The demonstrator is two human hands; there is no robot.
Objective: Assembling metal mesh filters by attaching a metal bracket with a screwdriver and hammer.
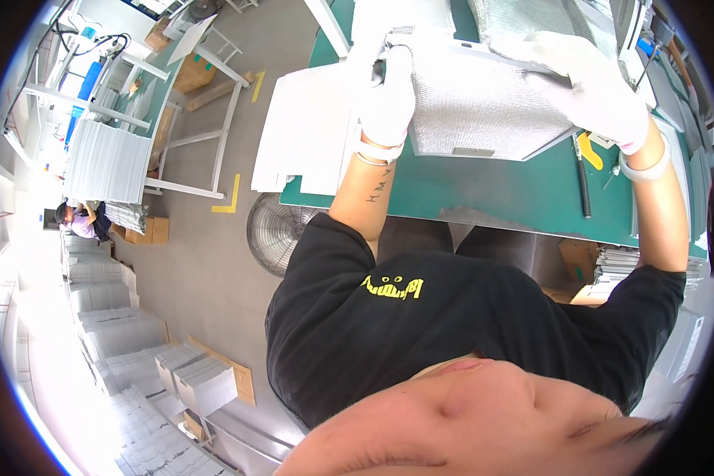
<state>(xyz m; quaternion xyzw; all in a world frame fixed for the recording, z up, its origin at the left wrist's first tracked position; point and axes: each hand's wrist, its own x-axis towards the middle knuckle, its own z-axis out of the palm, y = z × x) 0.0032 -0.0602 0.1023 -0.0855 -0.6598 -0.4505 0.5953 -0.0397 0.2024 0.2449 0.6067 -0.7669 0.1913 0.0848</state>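
A silver mesh panel (476,107) with a thin metal frame is held tilted over the green worktable (468,186). My left hand (389,99), in a white glove, closes around its left side near the far corner; glare blurs the fingertips. At the far right, my gloved right hand (587,83) grips the panel, its fingers along the far edge and its thumb against the mesh. White sheets (301,127) lie to the left, beside my left hand. Another mesh sheet (547,20) rests beyond my right hand.
Right of the panel lie a yellow tool (589,152) and a black-handled tool (582,178). A floor fan (278,230) stands left of the table. Farther left are a second workbench (155,87), stacked panels (107,163) and a seated person (83,220). Cartons (579,262) sit under my table.
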